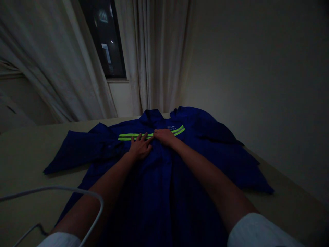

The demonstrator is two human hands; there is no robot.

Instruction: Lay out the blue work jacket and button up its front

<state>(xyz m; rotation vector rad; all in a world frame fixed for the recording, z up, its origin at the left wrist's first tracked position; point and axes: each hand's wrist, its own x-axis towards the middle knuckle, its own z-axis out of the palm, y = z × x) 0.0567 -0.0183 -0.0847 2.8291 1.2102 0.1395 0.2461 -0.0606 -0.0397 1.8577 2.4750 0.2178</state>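
Observation:
A dark blue work jacket (pixel 154 185) lies spread out, front up, with its collar (pixel 153 115) at the far end and its sleeves out to both sides. A yellow-green reflective strip (pixel 125 137) crosses the chest. My left hand (pixel 140 147) rests on the chest with fingers spread over the strip's lower edge. Beside it, my right hand (pixel 164 136) has its fingers bent and pressed together at the front opening, on the strip. What those fingers pinch, if anything, is hidden beneath them. Small pale print (pixel 172 127) shows above the strip on the right.
The jacket lies on a pale bed-like surface (pixel 20 151). A white cable (pixel 59 187) loops across my left forearm at lower left. Long curtains (pixel 159 51) hang around a dark window (pixel 105 41) behind. A plain wall (pixel 257 68) borders the right side.

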